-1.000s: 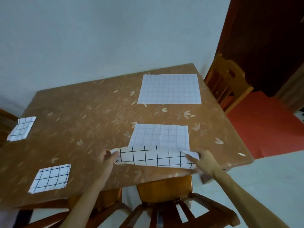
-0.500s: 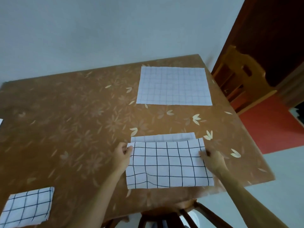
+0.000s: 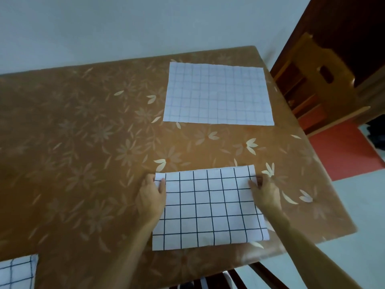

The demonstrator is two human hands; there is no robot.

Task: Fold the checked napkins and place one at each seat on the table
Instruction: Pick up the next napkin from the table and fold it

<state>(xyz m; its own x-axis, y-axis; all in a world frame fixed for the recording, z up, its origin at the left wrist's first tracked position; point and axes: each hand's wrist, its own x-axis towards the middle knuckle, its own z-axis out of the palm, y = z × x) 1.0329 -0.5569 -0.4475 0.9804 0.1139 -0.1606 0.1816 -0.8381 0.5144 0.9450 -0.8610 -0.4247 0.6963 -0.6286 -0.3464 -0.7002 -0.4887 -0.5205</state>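
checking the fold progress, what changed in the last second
The near napkin was folded: both hands carried its near edge up and away over the pale far half, which is now fully covered, dark grid up. The left hand and right hand still pinch its far corners. The far napkin stayed flat and unfolded.

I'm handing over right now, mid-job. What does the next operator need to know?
Left hand and right hand: each pinches a far corner of the near napkin, which lies folded in half at the table edge.
Done: left napkin is folded, at the view's lower left.
Left: probably fold the near napkin once more and place it. The far napkin lies flat, unfolded.
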